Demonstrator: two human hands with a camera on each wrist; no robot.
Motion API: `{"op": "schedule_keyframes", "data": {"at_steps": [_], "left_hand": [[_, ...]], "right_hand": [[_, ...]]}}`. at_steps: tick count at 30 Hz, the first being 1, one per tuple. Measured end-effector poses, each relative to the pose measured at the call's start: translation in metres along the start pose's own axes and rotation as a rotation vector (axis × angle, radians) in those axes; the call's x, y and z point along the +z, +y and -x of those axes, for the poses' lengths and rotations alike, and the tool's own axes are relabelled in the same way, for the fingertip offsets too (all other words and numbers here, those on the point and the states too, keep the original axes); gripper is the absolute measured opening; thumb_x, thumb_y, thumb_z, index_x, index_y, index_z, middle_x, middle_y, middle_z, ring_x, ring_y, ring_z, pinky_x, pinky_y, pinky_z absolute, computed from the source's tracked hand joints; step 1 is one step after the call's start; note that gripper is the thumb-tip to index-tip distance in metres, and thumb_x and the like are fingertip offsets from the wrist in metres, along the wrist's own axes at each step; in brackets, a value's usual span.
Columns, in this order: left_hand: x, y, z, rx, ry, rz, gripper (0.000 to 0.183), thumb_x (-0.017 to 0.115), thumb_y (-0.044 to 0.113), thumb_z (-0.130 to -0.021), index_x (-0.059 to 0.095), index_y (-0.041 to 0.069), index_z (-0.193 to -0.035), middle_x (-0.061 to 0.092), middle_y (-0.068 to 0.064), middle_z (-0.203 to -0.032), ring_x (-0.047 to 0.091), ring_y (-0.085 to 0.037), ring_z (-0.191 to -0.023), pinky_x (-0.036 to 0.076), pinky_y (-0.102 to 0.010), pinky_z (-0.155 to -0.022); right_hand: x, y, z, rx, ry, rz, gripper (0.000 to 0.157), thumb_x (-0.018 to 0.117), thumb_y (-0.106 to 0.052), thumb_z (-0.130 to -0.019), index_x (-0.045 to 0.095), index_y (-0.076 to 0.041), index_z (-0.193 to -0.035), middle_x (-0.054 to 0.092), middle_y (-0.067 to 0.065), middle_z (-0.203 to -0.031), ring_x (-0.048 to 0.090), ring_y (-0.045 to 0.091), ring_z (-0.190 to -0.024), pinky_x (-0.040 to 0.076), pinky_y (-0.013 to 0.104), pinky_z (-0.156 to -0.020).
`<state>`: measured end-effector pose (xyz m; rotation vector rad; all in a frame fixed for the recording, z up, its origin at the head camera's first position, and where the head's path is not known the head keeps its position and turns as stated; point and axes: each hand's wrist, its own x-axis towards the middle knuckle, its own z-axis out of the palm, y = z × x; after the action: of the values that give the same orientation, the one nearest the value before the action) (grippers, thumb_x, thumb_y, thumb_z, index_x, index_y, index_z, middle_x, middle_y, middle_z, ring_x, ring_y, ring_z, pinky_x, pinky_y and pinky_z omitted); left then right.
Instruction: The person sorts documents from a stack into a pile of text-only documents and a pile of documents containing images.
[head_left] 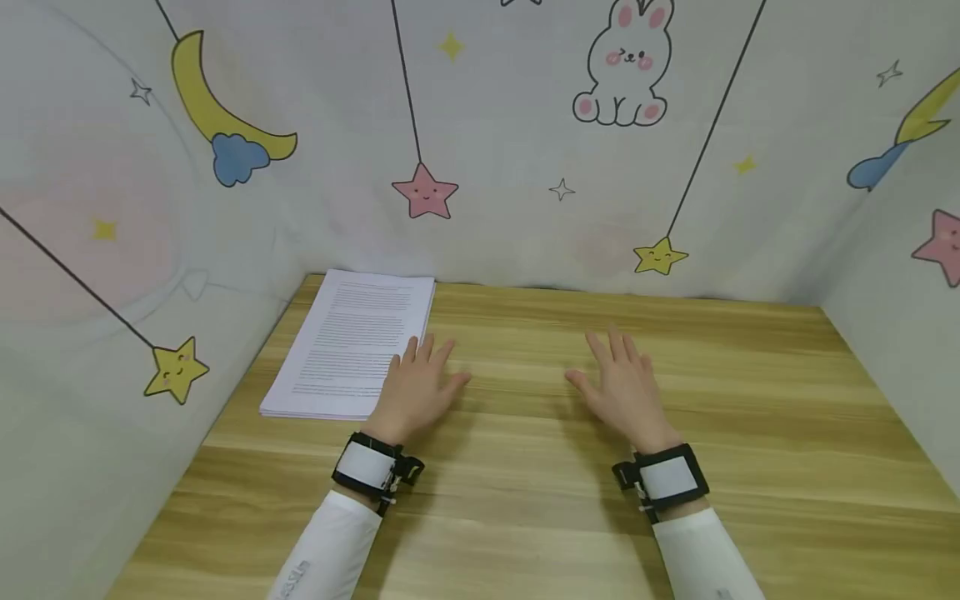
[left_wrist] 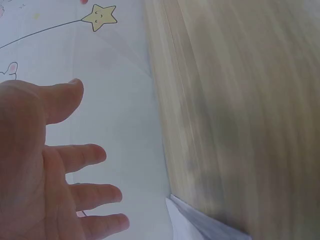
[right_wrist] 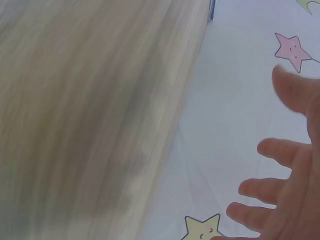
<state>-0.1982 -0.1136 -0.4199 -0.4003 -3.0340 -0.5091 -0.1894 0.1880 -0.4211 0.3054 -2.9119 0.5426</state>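
Where the paper (head_left: 356,333) is lying: at the back left corner of the table (head_left: 517,517).
Left hand (head_left: 416,393): is hanging wide near the paper's right edge, holding nothing.
Right hand (head_left: 622,392): is hanging wide too, holding nothing.
Paper trouble: sheets might be sliding if the left hand is bumping them.
Counting: one paper stack, two hands, two wrist bands (head_left: 366,463), one table.

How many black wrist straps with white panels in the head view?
2: left wrist's black strap, below the white printed paper stack in the image; right wrist's black strap, above the wood-grain tabletop.
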Motion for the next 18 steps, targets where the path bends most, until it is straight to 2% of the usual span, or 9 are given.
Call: {"op": "schedule_keyframes", "data": {"at_steps": [3,8,18], "left_hand": [[-0.007,-0.009,0.004,-0.005,-0.026,0.006,0.065,0.039,0.053,-0.093,0.037,0.012,-0.144,0.030,-0.027,-0.149,0.023,-0.049,-0.136,0.025,-0.068,-0.104],[-0.021,-0.027,0.010,-0.013,-0.040,0.025,0.065,0.040,0.050,-0.094,0.039,0.006,-0.142,0.031,-0.031,-0.147,0.025,-0.052,-0.134,0.027,-0.069,-0.102],[-0.040,-0.065,0.013,-0.061,-0.102,-0.001,0.065,0.037,0.047,-0.096,0.039,0.000,-0.140,0.033,-0.036,-0.143,0.028,-0.056,-0.130,0.026,-0.066,-0.104]], "right_hand": [[-0.003,-0.005,-0.001,-0.036,0.048,-0.014,0.070,0.053,-0.048,-0.089,0.037,-0.004,-0.142,0.025,0.033,-0.148,0.024,0.050,-0.135,0.024,0.068,-0.103],[-0.003,-0.015,-0.001,-0.055,0.038,-0.041,0.068,0.054,-0.044,-0.090,0.037,-0.004,-0.142,0.025,0.033,-0.148,0.023,0.047,-0.137,0.024,0.062,-0.107],[-0.002,-0.028,-0.008,-0.080,0.093,-0.067,0.064,0.057,-0.040,-0.089,0.042,-0.003,-0.139,0.025,0.032,-0.149,0.027,0.047,-0.135,0.030,0.062,-0.105]]}}
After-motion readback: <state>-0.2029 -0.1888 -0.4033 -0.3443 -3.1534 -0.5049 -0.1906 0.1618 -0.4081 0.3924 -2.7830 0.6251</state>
